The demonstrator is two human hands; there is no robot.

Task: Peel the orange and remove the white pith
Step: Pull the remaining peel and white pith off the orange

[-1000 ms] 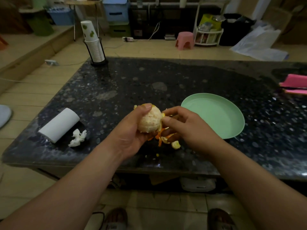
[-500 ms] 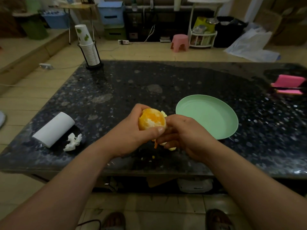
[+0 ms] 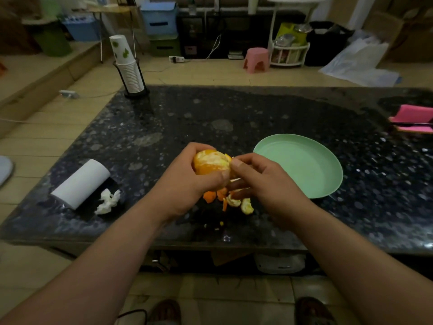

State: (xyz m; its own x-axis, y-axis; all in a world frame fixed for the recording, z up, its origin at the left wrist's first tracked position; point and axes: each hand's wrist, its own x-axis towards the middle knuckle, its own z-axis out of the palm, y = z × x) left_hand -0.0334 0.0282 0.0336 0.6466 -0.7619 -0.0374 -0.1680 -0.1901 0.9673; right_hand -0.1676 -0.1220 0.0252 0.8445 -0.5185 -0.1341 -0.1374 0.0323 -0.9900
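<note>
currently, the right hand (image 3: 264,184) is pinching a bit of pith at the orange (image 3: 210,161) with thumb and forefinger together. the left hand (image 3: 187,181) is gripping the orange, fingers curled round it, above peel scraps (image 3: 228,199) lying on the dark table (image 3: 234,113), beside a green plate (image 3: 302,163).

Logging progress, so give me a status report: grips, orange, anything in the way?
Left grip holds the orange. Right grip pinches its right edge. Orange partly peeled, pith showing. Peel scraps below the grips; nothing blocking.
</note>
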